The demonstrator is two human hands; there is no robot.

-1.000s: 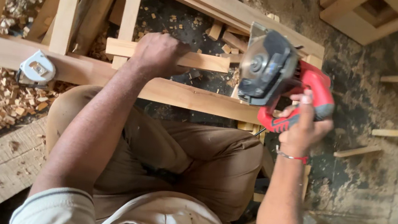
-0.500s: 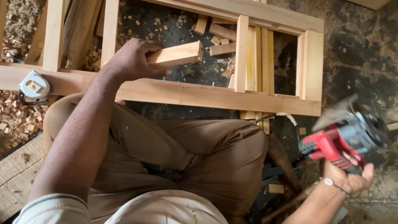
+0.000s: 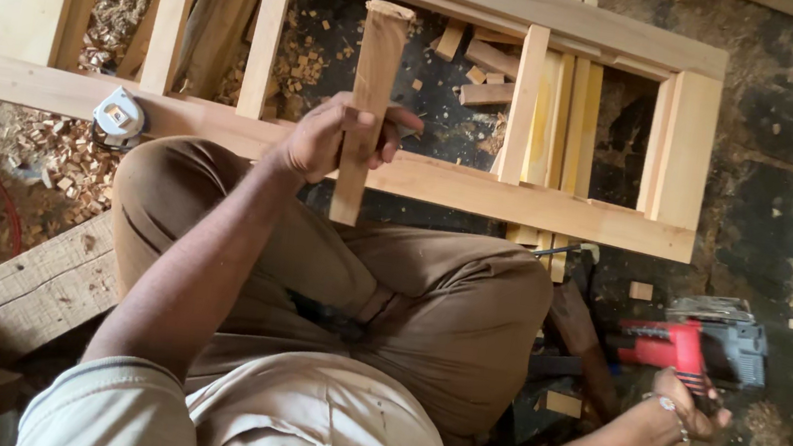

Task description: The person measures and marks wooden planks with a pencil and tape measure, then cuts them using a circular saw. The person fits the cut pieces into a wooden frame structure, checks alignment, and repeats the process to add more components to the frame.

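Observation:
My left hand (image 3: 332, 134) grips a short wooden slat (image 3: 372, 79), holding it upright above the near rail of a ladder-like wooden frame (image 3: 481, 191) that lies on the floor. Low on the right, my right hand (image 3: 687, 405) rests on the red handle of a circular saw (image 3: 704, 347), which sits on the floor beside my knee. Several cross slats stand in the frame, with a wide gap where the held slat hovers.
A tape measure (image 3: 119, 115) lies on the frame's near rail at the left. Wood chips and offcuts (image 3: 61, 162) litter the floor. Thick planks (image 3: 36, 285) lie at the lower left. My crossed legs (image 3: 388, 293) fill the centre.
My right hand has carried the saw from the frame down to the floor at the right. My left hand has lifted the slat and turned it from lying flat to upright.

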